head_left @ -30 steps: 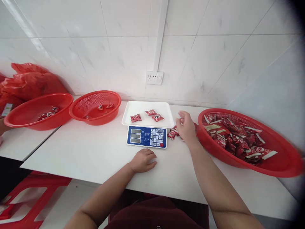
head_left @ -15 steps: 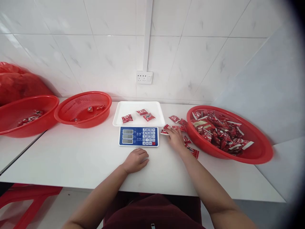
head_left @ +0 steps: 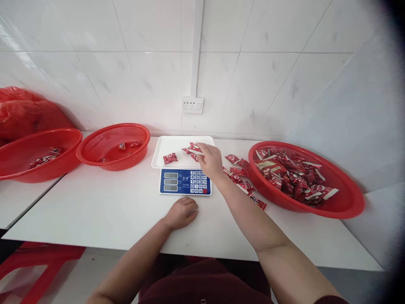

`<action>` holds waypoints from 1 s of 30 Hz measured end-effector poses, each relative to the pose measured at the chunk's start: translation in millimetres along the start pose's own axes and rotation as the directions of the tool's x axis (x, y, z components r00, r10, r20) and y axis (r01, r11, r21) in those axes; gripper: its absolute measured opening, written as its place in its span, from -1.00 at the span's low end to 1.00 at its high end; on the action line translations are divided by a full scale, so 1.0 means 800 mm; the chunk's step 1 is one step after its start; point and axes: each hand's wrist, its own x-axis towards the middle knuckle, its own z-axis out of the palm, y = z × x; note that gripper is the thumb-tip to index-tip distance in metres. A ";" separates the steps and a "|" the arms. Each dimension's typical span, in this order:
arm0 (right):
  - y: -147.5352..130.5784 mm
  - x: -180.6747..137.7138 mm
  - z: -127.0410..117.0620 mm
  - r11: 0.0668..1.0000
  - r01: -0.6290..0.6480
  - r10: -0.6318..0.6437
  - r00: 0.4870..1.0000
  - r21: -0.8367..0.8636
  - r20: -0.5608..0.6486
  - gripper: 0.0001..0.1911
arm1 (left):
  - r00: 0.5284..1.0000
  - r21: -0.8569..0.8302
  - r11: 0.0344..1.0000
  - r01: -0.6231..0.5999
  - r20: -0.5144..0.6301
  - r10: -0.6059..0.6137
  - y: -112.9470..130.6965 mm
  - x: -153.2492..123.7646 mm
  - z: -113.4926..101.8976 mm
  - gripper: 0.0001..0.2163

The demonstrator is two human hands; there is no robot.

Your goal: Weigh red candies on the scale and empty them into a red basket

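Note:
My right hand [head_left: 210, 160] is over the white weighing tray [head_left: 161, 145], its fingers closed on a small red packet [head_left: 195, 147]. Under and beside it on the tray are more red packets, partly covered by the hand; another packet [head_left: 170, 158] lies apart toward the left. The tray belongs to a digital scale with a blue keypad panel [head_left: 186, 182]. In front of that panel my left hand [head_left: 182, 213] rests on the table, fingers loosely curled in, with nothing visible in it. Several loose packets [head_left: 240, 171] are scattered right of the scale.
A large red basket [head_left: 351, 204] full of packets stands at the right. To the left are a red mesh basket [head_left: 110, 165] and a second red basket [head_left: 68, 162], each holding some packets. Behind them sits a red plastic bag [head_left: 28, 112]. A tiled wall with a socket [head_left: 192, 105] backs the table.
My right hand has moved from the loose packets at the right, up and left to above the tray, carrying a red packet. My left hand has stayed in place.

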 end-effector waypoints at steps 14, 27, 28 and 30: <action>0.125 -0.125 -0.002 0.899 -0.311 0.406 0.855 -0.308 0.322 -0.59 | 1.000 -0.028 0.999 0.015 0.013 -0.015 -0.001 0.002 0.001 -0.87; 0.119 -0.123 -0.006 0.835 -0.318 0.490 0.801 -0.449 0.343 -0.75 | 0.999 -0.041 0.999 0.025 0.022 -0.025 -0.001 0.001 -0.001 -0.86; 0.119 -0.121 -0.003 0.827 -0.340 0.506 0.798 -0.449 0.327 -0.77 | 0.999 -0.044 0.999 0.027 0.023 -0.026 0.000 0.001 -0.001 -0.87; 0.119 -0.118 0.003 0.815 -0.375 0.527 0.798 -0.443 0.294 -0.82 | 0.999 -0.051 0.998 0.033 0.020 -0.032 0.000 0.001 -0.003 -0.87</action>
